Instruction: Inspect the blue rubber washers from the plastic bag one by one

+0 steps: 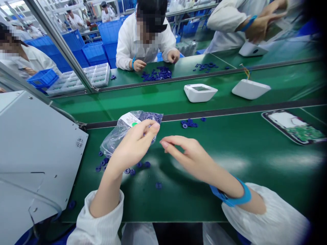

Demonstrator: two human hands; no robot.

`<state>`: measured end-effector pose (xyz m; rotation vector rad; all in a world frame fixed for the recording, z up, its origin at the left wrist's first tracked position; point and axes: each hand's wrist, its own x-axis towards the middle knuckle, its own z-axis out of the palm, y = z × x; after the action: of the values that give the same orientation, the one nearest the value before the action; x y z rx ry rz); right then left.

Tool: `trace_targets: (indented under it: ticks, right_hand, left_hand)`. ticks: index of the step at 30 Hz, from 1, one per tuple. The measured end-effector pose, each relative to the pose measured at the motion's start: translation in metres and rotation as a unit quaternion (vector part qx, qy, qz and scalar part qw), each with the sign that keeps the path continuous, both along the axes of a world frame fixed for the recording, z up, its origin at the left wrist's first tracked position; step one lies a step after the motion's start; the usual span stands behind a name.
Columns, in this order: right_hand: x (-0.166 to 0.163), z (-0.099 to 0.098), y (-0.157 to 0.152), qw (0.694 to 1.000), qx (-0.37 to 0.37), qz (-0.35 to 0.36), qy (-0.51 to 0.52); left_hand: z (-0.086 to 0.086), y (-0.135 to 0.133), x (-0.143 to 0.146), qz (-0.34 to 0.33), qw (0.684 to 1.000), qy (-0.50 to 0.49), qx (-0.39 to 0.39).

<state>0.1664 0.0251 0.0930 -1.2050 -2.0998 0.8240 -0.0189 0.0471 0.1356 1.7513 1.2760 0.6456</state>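
My left hand (138, 141) is over a clear plastic bag (114, 136) of small dark-blue round parts, its thumb and fingers pressed together; anything between them is hidden. To its right, my right hand (187, 153) hovers above the green bench, thumb tip meeting forefinger tip in a pinch. I cannot make out anything in that pinch. The bag has a white label (129, 119) with a green dot. Loose blue discs with center holes (132, 172) lie below the bag. Another small cluster of blue discs (189, 123) sits beyond my right hand.
A grey metal cabinet (38, 146) borders the left side. On the green conveyor (158, 102) stand two white device housings (200, 97) (251, 90). An open casing with a circuit board (301, 131) lies at right. Across the belt, a co-worker (145, 41) handles a pile of blue parts (158, 74).
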Motion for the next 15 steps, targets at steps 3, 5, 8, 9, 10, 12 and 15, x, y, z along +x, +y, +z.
trace_targets:
  ticks: [3, 5, 8, 9, 10, 12, 15]
  right_hand:
    - [0.002, 0.006, -0.010, 0.991, 0.110, -0.029, 0.072]
    - [0.002, 0.008, -0.016, 0.987, 0.148, -0.011, 0.054]
    - [0.002, 0.011, -0.020, 0.987, 0.162, 0.003, 0.021]
    - [0.002, 0.011, -0.020, 0.986, 0.163, 0.007, 0.020]
    - [0.003, 0.011, -0.019, 0.987, 0.161, 0.012, 0.020]
    - [0.003, 0.012, -0.017, 0.988, 0.153, 0.025, 0.015]
    - [0.004, 0.019, -0.014, 0.988, 0.150, 0.024, -0.018]
  left_hand:
    - [-0.003, -0.003, 0.010, -0.043, 0.990, -0.096, -0.090]
    - [-0.005, -0.007, 0.019, -0.075, 0.977, -0.129, -0.151]
    - [-0.007, -0.014, 0.030, -0.106, 0.967, -0.161, -0.167]
    - [-0.008, -0.015, 0.033, -0.111, 0.965, -0.172, -0.164]
    - [-0.008, -0.016, 0.036, -0.117, 0.962, -0.182, -0.167]
    - [-0.009, -0.015, 0.039, -0.121, 0.953, -0.196, -0.197]
    - [-0.012, -0.010, 0.040, -0.092, 0.954, -0.190, -0.214]
